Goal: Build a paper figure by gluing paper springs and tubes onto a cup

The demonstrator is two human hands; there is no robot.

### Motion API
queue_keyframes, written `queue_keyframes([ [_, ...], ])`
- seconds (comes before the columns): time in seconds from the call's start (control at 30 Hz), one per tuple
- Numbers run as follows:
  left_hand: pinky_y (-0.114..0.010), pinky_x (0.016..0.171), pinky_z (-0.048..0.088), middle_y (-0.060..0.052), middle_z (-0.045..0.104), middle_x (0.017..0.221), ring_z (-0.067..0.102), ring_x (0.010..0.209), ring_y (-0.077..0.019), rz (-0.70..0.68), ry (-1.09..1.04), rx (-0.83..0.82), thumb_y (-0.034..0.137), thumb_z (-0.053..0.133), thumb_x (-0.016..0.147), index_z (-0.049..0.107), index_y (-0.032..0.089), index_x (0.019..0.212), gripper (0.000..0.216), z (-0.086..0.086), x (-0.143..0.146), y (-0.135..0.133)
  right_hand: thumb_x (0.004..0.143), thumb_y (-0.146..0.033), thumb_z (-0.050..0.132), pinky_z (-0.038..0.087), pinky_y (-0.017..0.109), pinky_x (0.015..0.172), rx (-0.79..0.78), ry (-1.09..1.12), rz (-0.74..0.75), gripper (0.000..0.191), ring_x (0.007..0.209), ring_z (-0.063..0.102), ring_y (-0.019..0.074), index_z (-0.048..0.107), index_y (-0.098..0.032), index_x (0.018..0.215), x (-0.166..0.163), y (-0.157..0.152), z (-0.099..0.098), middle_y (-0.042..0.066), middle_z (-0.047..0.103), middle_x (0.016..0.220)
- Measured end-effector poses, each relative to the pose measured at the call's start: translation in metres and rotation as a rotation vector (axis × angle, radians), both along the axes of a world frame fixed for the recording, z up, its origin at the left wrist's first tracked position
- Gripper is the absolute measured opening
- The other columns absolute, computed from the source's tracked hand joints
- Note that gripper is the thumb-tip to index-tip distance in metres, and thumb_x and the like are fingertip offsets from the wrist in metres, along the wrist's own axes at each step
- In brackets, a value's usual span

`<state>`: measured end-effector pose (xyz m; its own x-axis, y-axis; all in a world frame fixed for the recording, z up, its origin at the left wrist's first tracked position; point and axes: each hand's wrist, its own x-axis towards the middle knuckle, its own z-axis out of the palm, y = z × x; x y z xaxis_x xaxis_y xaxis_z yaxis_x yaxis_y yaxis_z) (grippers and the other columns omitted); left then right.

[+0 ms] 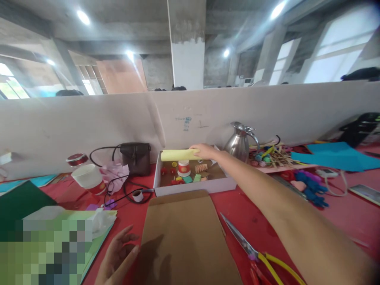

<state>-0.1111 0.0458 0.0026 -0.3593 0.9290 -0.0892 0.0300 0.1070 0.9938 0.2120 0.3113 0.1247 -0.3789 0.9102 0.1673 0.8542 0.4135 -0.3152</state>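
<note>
My right hand (205, 151) reaches far forward and is closed on a rolled yellow paper (178, 154), holding it over a white shallow box (190, 186). Inside the box lie small craft pieces and a red-and-white cup (184, 168). My left hand (117, 257) rests near the front edge with fingers spread, holding nothing, just left of a brown cardboard sheet (184, 237) on the red table.
Yellow-handled scissors (255, 253) lie right of the cardboard. A steel jug (240, 143), a brown bag (135, 157), a white cup (87, 177), craft sticks (273, 156), blue paper (335, 155) and green sheets (23, 200) stand around. A white partition (89, 118) closes the back.
</note>
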Motion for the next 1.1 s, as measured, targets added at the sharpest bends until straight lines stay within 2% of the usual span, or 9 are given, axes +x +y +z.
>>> queue_keyframes([
  [0.1,-0.03,0.079,0.054,-0.005,0.062,0.12,0.061,0.103,-0.0244,0.014,-0.122,0.023,0.052,0.081,0.06,0.055,0.032,0.128,0.076,0.008,0.013,-0.002,0.091,-0.021,0.051,0.044,0.031,0.091,0.063,0.045,0.054,0.041,0.111,0.06,0.0213,0.055,-0.027,0.131,-0.007,-0.064,0.002,0.004,0.065,0.127],
  [0.23,-0.051,0.081,0.056,-0.008,0.058,0.132,0.063,0.108,-0.0338,-0.156,-0.514,-0.004,0.071,0.068,0.064,0.038,0.041,0.142,0.088,0.024,0.028,-0.017,0.095,-0.021,0.049,0.039,0.038,0.098,0.24,0.081,0.181,0.039,0.113,0.058,0.0227,0.053,-0.025,0.133,-0.021,-0.194,-0.025,0.006,0.066,0.124],
  [0.33,-0.054,0.086,0.055,-0.008,0.06,0.133,0.064,0.107,-0.0342,-0.258,-0.513,-0.032,0.066,0.071,0.065,0.033,0.044,0.145,0.091,0.028,0.03,-0.04,0.097,-0.02,0.047,0.04,0.042,0.094,0.168,0.03,0.242,0.036,0.103,0.06,0.0233,0.054,-0.027,0.131,-0.026,-0.278,-0.05,0.007,0.068,0.116],
  [0.4,-0.048,0.087,0.055,-0.008,0.06,0.134,0.065,0.107,-0.0323,-0.284,-0.435,-0.11,0.056,0.071,0.072,0.037,0.04,0.145,0.082,0.025,0.03,-0.056,0.098,-0.018,0.044,0.039,0.043,0.096,0.12,0.024,0.253,0.038,0.105,0.058,0.0233,0.052,-0.027,0.134,-0.026,-0.311,-0.066,0.008,0.067,0.118],
  [0.53,-0.03,0.082,0.055,-0.01,0.062,0.131,0.066,0.105,-0.0251,-0.238,-0.347,-0.191,0.035,0.078,0.07,0.056,0.026,0.133,0.067,0.013,0.034,-0.08,0.091,-0.026,0.06,0.032,0.052,0.108,0.121,0.078,0.128,0.06,0.134,0.038,0.0314,0.037,-0.032,0.146,-0.019,-0.339,-0.095,0.01,0.043,0.147],
  [0.63,-0.026,0.075,0.055,-0.009,0.071,0.116,0.07,0.093,-0.0213,-0.169,-0.383,-0.181,0.034,0.081,0.067,0.065,0.02,0.12,0.057,0.006,0.04,-0.088,0.084,-0.04,0.068,0.027,0.056,0.113,0.116,0.175,0.012,0.079,0.145,0.019,0.0343,0.025,-0.035,0.15,-0.014,-0.349,-0.108,0.009,0.018,0.159],
  [0.83,-0.028,0.068,0.055,-0.009,0.076,0.089,0.071,0.082,-0.0239,-0.007,-0.382,-0.191,0.038,0.079,0.066,0.074,0.014,0.101,0.043,0.013,0.05,-0.091,0.088,-0.057,0.057,0.033,0.055,0.112,0.004,0.282,0.02,0.077,0.144,0.026,0.032,0.021,-0.034,0.151,-0.006,-0.357,-0.114,0.01,0.027,0.157],
  [0.97,-0.032,0.076,0.055,-0.013,0.075,0.098,0.071,0.088,-0.0251,-0.002,-0.36,-0.13,0.041,0.077,0.068,0.073,0.013,0.1,0.042,0.02,0.054,-0.09,0.086,-0.056,0.061,0.031,0.055,0.113,0.006,0.3,0.065,0.077,0.142,0.031,0.0318,0.026,-0.032,0.15,-0.006,-0.352,-0.111,0.011,0.036,0.153],
  [1.1,-0.032,0.078,0.055,-0.012,0.071,0.117,0.07,0.094,-0.0247,-0.101,-0.177,-0.144,0.035,0.083,0.06,0.069,0.019,0.115,0.058,0.016,0.051,-0.087,0.084,-0.038,0.07,0.036,0.051,0.111,-0.072,0.37,0.054,0.078,0.131,0.045,0.0281,0.028,-0.034,0.149,-0.012,-0.349,-0.104,0.009,0.035,0.153],
])
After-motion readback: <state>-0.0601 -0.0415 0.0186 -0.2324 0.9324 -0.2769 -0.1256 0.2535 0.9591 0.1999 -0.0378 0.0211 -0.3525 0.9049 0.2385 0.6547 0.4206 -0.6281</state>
